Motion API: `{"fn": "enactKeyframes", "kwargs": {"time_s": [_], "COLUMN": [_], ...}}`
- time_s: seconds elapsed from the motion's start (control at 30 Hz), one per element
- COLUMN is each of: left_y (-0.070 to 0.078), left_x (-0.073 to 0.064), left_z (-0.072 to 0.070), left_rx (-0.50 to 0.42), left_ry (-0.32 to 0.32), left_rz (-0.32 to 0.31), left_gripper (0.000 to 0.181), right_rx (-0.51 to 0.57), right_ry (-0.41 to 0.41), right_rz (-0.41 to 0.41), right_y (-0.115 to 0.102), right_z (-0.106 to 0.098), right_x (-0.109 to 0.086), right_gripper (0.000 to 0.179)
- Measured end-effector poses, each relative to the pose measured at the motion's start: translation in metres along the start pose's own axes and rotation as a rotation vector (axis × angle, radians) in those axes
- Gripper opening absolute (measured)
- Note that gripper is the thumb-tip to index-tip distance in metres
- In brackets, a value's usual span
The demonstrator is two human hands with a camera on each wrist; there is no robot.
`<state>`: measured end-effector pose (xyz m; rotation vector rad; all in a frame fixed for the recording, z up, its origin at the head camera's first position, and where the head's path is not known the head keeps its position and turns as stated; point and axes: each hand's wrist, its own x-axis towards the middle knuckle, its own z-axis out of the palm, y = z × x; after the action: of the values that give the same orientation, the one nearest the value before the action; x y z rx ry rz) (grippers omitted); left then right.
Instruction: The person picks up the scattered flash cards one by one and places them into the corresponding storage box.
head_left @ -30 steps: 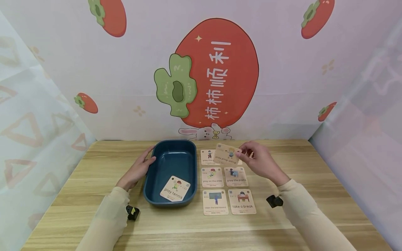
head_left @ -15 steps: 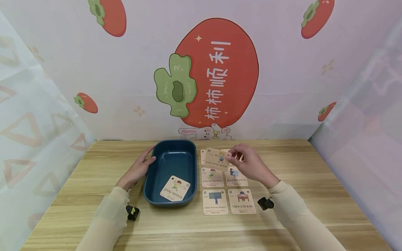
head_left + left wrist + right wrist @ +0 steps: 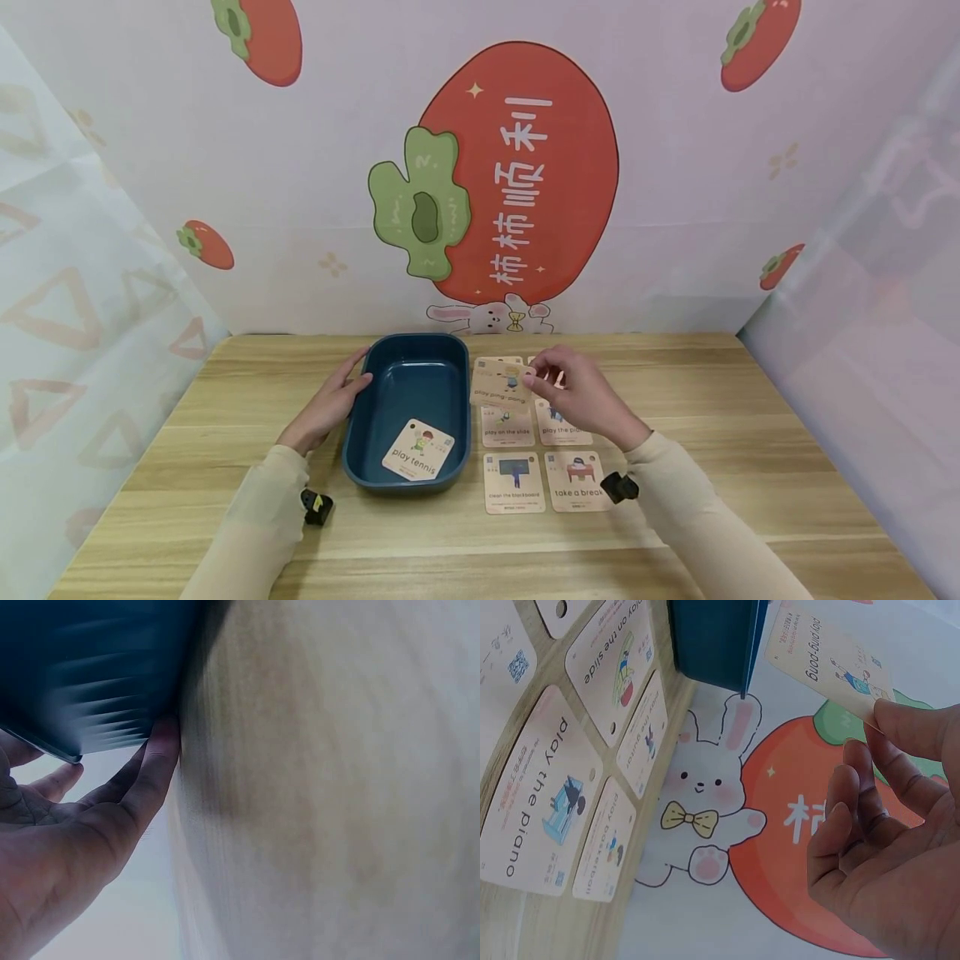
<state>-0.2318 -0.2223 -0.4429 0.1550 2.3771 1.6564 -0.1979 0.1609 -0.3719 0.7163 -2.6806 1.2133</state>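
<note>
My left hand (image 3: 330,404) holds the left wall of a dark blue tray (image 3: 354,454). Its thumb lies over the rim while the fingers (image 3: 154,769) rest against the outer wall, low by the tabletop. A square "play tennis" card (image 3: 418,451) lies inside the tray. My right hand (image 3: 581,392) pinches a "play ping-pong" card (image 3: 497,385) by its right edge, between thumb and fingers. That card is raised and tilted, close to the tray's right rim, and overlaps cards below it in the head view.
Beneath and in front of the right hand lie cards in two columns: "play on the slide" (image 3: 507,429), "play the piano" (image 3: 547,791), "clean the blackboard" (image 3: 513,483), "take a break" (image 3: 576,482), "play basketball" (image 3: 607,844) and a guitar card (image 3: 643,739). A printed cloth (image 3: 660,192) stands behind the wooden table (image 3: 420,542).
My right hand has carried the ping-pong card leftward, from over the back row toward the tray's right rim. The left hand and tray stay in place.
</note>
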Motion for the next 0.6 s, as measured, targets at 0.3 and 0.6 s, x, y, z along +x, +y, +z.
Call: {"fn": "enactKeyframes", "kwargs": {"time_s": [0.3, 0.6], "left_y": [0.002, 0.0], "left_x": [-0.001, 0.0], "left_z": [0.0, -0.001], "left_rx": [0.009, 0.006], "left_ry": [-0.001, -0.005], "left_rz": [0.002, 0.006], "left_gripper": [0.062, 0.063], "right_rx": [0.0, 0.018], "right_ry": [-0.022, -0.035], "right_rz": [-0.05, -0.058], "right_y": [-0.007, -0.012], "right_z": [0.007, 0.015], "right_x": [0.005, 0.009], "right_gripper": [0.008, 0.007]}}
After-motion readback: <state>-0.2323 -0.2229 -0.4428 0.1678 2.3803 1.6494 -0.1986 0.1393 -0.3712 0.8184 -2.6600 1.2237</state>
